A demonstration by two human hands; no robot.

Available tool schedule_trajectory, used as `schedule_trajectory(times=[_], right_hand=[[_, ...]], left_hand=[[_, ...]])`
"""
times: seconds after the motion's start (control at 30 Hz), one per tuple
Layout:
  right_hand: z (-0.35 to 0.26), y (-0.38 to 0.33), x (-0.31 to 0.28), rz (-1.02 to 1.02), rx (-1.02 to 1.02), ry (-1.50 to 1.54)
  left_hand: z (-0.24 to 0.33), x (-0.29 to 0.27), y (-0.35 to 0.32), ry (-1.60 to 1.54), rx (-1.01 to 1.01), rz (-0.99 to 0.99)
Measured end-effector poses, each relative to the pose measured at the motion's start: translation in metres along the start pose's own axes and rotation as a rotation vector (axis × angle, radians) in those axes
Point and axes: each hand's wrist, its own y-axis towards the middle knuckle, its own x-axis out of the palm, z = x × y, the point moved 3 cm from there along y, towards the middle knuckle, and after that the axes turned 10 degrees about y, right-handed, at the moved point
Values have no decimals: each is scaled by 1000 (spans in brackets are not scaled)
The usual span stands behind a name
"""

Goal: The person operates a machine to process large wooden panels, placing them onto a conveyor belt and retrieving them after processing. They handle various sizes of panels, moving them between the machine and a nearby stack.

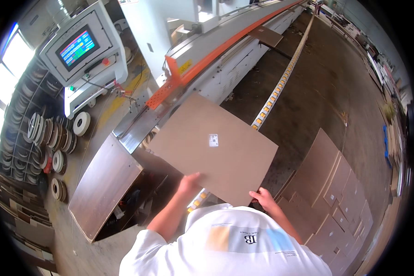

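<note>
A flat brown board (pixel 230 170) with a small white label (pixel 213 140) on its face lies level in front of my body, gripped at its near side by both hands. My left hand (pixel 188 185) is closed on the near left edge, its fingers partly hidden beneath. At the near right corner my right hand (pixel 262 197) pinches the board, thumb on top. The board's far left part reaches the infeed end of a long machine (pixel 202 80) with an orange rail. Whether it rests on the machine or on the roller track (pixel 273 99) under it, I cannot tell.
A control panel with a lit screen (pixel 77 47) stands at the left. Rolls of edge strip (pixel 81 124) sit near it. An open wooden cabinet (pixel 108 184) is close to my left arm. Stacked brown boards (pixel 336 202) lie at my right. Another board (pixel 266 36) juts from the machine farther off.
</note>
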Motion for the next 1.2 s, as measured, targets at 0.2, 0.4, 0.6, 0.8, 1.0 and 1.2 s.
schedule_trajectory(times=[0.2,0.4,0.6,0.8,1.0,1.2], right_hand=[[26,52,51,-109,86,-614],[-11,71,141,-330,143,-1041],[15,78,138,-388,148,-686],[12,83,67,-212,86,-657],[72,36,-67,184,158,-472],[130,-59,-123,271,128,-745]], left_hand=[[28,-83,6,-6,127,77],[1,-100,-13,-333,121,335],[-33,-39,-64,-218,-18,601],[-5,-41,-43,-310,-38,671],[6,-46,-21,-277,-11,699],[18,-19,-2,-327,-14,655]])
